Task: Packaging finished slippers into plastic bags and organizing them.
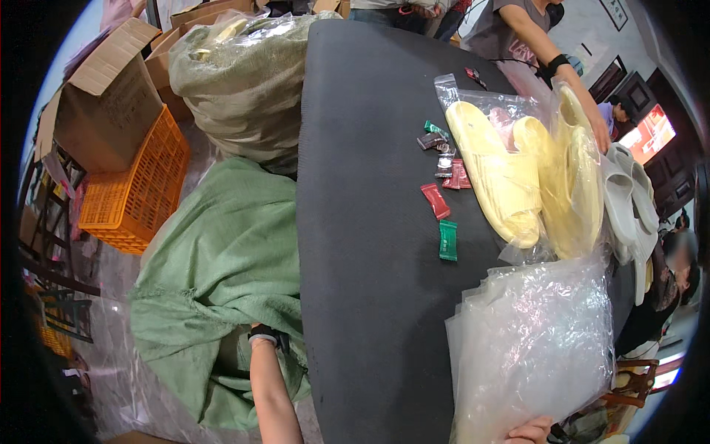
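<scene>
My left forearm (275,388), with a dark band at the wrist, reaches into the folds of a green woven sack (222,244) beside the table. The cloth hides my left hand and its fingers. At the lower edge, the curled fingers of my right hand (531,431) grip a stack of clear plastic bags (529,340) on the right part of the table. Just beyond the stack lie yellow slippers (497,177) in clear plastic. Small wrapped packets in red, such as a red packet (435,201), and a green packet (448,240) lie left of the slippers.
The dark table (370,222) has a curved right side. Pale grey slippers (629,192) sit at its right edge. A fuller sack (237,89), an orange crate (140,189) and a cardboard box (111,111) stand at left. Across the table, another person's arm (543,44) reaches toward the slippers.
</scene>
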`<state>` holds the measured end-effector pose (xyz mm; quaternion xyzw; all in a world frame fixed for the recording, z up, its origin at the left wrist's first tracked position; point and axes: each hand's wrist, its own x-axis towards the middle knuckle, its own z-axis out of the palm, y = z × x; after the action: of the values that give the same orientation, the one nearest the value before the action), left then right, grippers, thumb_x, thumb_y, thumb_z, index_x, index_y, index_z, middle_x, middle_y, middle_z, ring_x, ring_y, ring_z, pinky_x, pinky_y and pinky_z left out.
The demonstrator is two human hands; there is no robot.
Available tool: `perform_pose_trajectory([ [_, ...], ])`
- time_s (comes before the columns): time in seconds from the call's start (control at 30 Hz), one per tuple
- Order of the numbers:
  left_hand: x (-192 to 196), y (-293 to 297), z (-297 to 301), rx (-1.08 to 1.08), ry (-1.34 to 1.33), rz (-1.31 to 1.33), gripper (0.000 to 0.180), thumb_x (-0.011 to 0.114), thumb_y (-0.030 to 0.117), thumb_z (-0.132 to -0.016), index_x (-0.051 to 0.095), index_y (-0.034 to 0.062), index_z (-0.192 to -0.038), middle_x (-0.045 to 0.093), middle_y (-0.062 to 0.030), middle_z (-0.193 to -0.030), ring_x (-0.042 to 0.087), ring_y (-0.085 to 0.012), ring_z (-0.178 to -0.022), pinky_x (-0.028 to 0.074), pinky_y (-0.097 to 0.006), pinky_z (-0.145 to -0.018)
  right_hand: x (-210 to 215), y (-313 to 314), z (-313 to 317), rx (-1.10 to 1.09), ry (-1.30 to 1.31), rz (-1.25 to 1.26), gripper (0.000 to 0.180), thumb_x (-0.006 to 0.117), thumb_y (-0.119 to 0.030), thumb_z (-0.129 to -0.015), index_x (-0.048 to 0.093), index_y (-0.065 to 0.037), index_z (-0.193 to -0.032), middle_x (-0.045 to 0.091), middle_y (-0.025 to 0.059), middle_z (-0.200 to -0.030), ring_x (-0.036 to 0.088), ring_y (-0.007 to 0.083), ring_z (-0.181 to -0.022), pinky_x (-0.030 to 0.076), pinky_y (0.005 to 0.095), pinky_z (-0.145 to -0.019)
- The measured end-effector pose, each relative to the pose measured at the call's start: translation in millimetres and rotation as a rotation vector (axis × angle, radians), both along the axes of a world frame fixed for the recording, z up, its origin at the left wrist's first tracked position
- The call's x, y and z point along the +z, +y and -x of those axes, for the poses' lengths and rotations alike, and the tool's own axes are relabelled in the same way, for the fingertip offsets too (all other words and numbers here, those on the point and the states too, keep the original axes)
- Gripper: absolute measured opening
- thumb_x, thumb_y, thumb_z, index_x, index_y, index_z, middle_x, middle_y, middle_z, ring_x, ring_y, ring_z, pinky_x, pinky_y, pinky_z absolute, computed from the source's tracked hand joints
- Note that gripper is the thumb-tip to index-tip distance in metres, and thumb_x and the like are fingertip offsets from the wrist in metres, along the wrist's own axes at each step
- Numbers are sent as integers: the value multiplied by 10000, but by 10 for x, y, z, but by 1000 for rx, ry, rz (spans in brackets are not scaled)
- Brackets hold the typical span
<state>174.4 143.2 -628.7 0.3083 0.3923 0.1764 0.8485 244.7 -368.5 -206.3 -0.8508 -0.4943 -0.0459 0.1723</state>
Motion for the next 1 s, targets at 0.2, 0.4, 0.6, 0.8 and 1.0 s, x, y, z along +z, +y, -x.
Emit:
perform_pose_trajectory([
  [0.2, -21, 221, 496, 59, -13, -105, 517, 438, 353, -893, 407, 64, -1320, 361, -79, -1408, 312, -258, -1286, 266, -380, -1048, -28, -24, 63, -2, 28, -58, 158, 540, -128, -805, 600, -85, -944, 566, 96, -979, 513, 271, -828, 425, 385, -731],
  [0.4, 694, 157, 958, 284, 591, -388, 430, 665, 211, -780, 569, -12, -1136, 610, -97, -1082, 586, -193, -897, 460, -325, -789, 4, -30, 51, -67, 72, -75, 179, 565, -90, -788, 606, -85, -962, 575, 94, -1022, 524, 286, -923, 411, 387, -808],
  [0.6, 1473, -444, 2063, 422, 583, -602, 290, 618, 97, -785, 606, -12, -1054, 635, -58, -953, 582, -143, -769, 466, -286, -687, -25, -5, 42, -46, 63, -86, 212, 560, -29, -733, 591, -87, -935, 565, 92, -1014, 516, 262, -888, 368, 362, -769],
  [0.8, 2625, -703, 2658, 469, 827, -750, 309, 698, 135, -729, 630, -13, -992, 653, -83, -919, 582, -151, -809, 458, -293, -726, 4, -36, 31, -21, 67, -145, 195, 550, -47, -780, 591, -68, -970, 554, 80, -1050, 511, 275, -923, 362, 386, -804],
  [1.0, 3786, -1060, 3376, 655, 724, -872, 316, 691, 166, -777, 602, -26, -1012, 643, -71, -919, 582, -135, -798, 463, -275, -705, -69, -26, 80, 9, -22, -221, 236, 542, -78, -791, 568, -91, -1025, 544, 62, -1056, 502, 265, -950, 356, 400, -820],
])
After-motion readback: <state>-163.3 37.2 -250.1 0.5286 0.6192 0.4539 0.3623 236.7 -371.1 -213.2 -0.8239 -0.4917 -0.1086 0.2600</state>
